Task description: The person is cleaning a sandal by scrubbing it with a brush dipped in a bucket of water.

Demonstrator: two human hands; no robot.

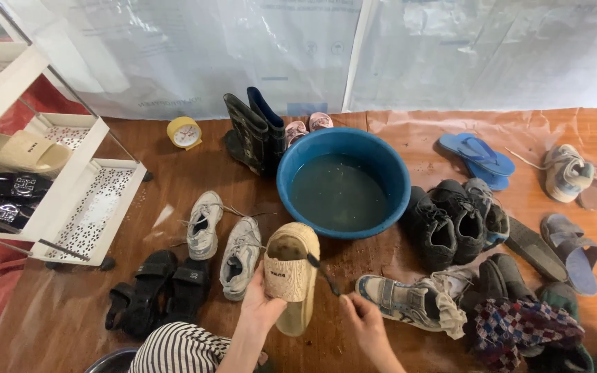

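My left hand (260, 302) grips a beige slide sandal (291, 275) by its strap side, holding it tilted just in front of a blue basin (298, 155) of murky water. My right hand (362, 314) holds a thin dark brush (324, 273) whose tip touches the sandal's right edge. The striped sleeve or knee (177, 349) is at the bottom of the view.
White sneakers (221, 240) and black sandals (152, 289) lie left of the sandal. Black shoes (450, 221), a light sneaker (409, 298), blue flip-flops (479, 157) and other footwear crowd the right. Black boots (253, 131) and a yellow clock (184, 132) stand behind. A white shoe rack (70, 179) is at left.
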